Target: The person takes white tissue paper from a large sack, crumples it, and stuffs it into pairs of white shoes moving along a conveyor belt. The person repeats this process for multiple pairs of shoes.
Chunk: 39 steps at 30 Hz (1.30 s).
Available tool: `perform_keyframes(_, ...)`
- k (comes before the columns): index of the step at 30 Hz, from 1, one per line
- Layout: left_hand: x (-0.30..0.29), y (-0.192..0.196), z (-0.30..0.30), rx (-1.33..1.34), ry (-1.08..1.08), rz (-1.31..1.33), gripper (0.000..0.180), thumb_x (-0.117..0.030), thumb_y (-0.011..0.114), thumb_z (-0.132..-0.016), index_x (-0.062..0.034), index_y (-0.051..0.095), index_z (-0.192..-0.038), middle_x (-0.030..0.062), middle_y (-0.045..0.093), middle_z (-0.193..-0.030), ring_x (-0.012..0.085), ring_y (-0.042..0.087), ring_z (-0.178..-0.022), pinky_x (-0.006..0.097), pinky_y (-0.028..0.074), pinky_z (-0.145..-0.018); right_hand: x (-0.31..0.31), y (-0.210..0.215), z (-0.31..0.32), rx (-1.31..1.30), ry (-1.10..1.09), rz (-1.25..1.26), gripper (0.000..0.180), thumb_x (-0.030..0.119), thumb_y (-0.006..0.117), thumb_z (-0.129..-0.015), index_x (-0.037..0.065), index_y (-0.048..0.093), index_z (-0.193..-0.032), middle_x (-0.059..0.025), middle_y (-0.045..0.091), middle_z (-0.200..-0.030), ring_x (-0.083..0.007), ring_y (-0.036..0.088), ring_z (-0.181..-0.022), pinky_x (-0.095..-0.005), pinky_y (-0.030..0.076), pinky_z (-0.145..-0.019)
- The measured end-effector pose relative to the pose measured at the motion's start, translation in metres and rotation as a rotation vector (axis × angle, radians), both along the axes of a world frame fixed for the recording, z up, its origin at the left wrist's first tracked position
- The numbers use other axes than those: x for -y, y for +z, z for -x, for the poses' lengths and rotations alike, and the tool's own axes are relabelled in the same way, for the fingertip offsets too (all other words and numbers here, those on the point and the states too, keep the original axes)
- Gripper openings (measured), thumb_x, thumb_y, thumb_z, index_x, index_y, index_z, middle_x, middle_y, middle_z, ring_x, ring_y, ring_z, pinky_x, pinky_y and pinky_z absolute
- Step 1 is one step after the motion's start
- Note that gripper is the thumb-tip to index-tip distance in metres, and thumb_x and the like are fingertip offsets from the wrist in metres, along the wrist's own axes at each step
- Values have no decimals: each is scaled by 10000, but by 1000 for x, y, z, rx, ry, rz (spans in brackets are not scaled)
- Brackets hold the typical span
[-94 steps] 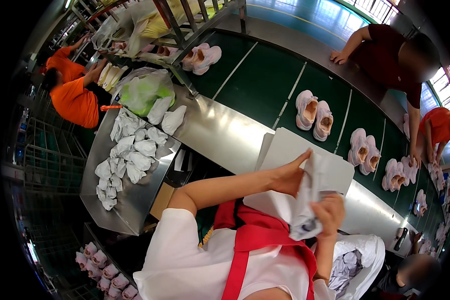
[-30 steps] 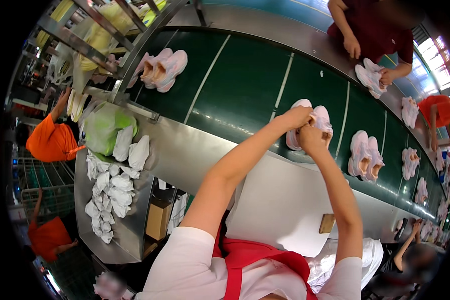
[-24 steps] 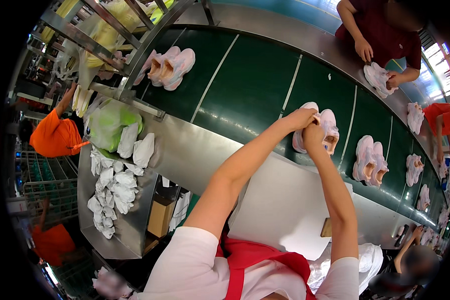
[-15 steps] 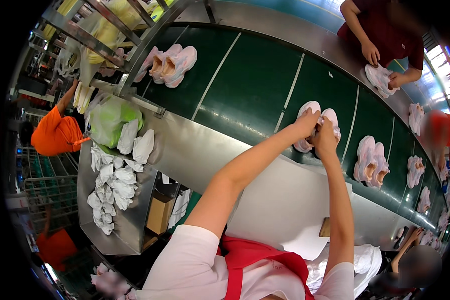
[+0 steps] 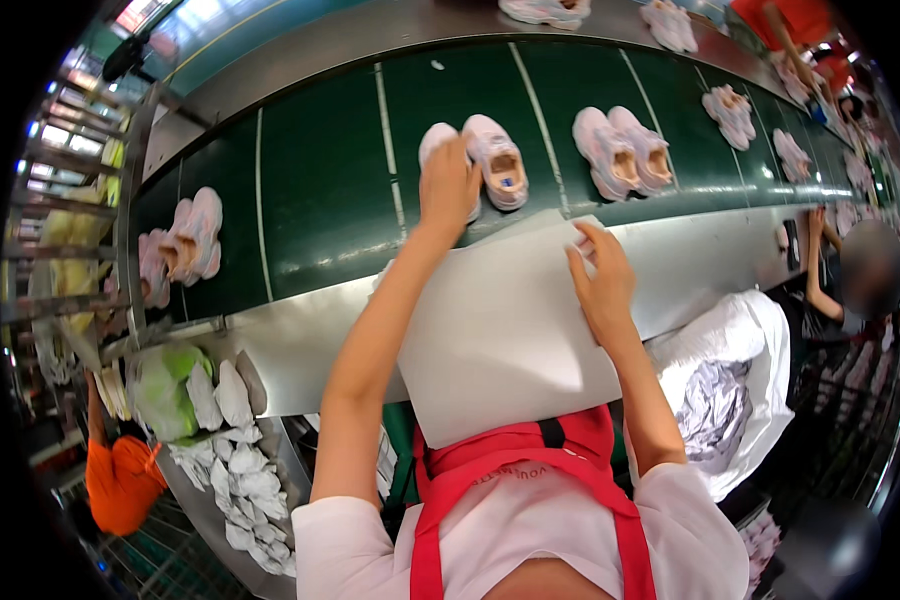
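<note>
A pair of pale pink-and-white sneakers stands on the green conveyor belt (image 5: pixel 320 190) in front of me. My left hand (image 5: pixel 448 190) is closed over the left sneaker (image 5: pixel 438 138), covering its opening. The right sneaker (image 5: pixel 496 160) stands beside it, its tan insole with a blue mark showing. My right hand (image 5: pixel 604 275) is at the far right corner of a stack of white paper sheets (image 5: pixel 500 330), its thumb and fingers apart and curled near the sheet edge.
More sneakers (image 5: pixel 620 155) ride the belt on both sides. At the left, a metal tray holds crumpled white paper wads (image 5: pixel 245 480) beside a green plastic bag (image 5: pixel 170 385). A white sack (image 5: pixel 760 340) with crumpled paper stands right. Other people work along the line.
My right hand has left the sneakers and come back to the paper's edge. My left hand stays on the left sneaker. The view has swung to the right.
</note>
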State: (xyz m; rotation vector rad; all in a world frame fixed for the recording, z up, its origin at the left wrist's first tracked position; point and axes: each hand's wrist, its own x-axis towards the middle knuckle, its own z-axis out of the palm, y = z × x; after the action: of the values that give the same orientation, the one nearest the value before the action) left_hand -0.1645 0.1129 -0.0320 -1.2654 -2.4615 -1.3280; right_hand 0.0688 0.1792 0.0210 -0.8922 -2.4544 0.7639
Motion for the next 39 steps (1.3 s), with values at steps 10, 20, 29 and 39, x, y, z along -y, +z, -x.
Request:
perform_keyframes(10, 48, -15, -175, -204, -773, 0, 172, -72, 643, -724, -50, 586, -884, 87, 558, -925, 257, 542, -910, 377, 416, -817, 32, -28, -102, 161, -202, 62, 236, 169, 678, -762, 53, 520, -893, -131, 537, -930, -314, 567, -840, -411, 472, -698)
perform_keyframes(20, 44, -4, -190, -458, -725, 112, 244, 11, 617, -772, -50, 599, -1008, 110, 520, -1296, 298, 483, -1152, 448, 369, -980, 34, -59, -109, 58, 80, 197, 288, 237, 661, -774, 58, 573, -982, -133, 631, -893, -344, 601, -888, -435, 487, -753)
perform_keyframes(29, 70, 60, -186, -104, -920, 389, 57, 5, 571, -762, -29, 532, -740, 142, 540, -646, 314, 526, -628, 415, 426, -601, 3, -54, -103, -7, -73, 128, 262, 265, 667, -729, 72, 581, -884, -120, 630, -823, -307, 620, -782, -407, 484, -681)
perform_keyframes(39, 82, 54, -211, 12, -845, 456, 86, 4, 501, -811, 12, 513, -727, 148, 507, -642, 269, 490, -539, 333, 410, -525, -57, -96, -353, -554, -1109, 177, 139, 143, 605, -838, 37, 630, -925, -113, 651, -748, -251, 643, -679, -320, 483, -597)
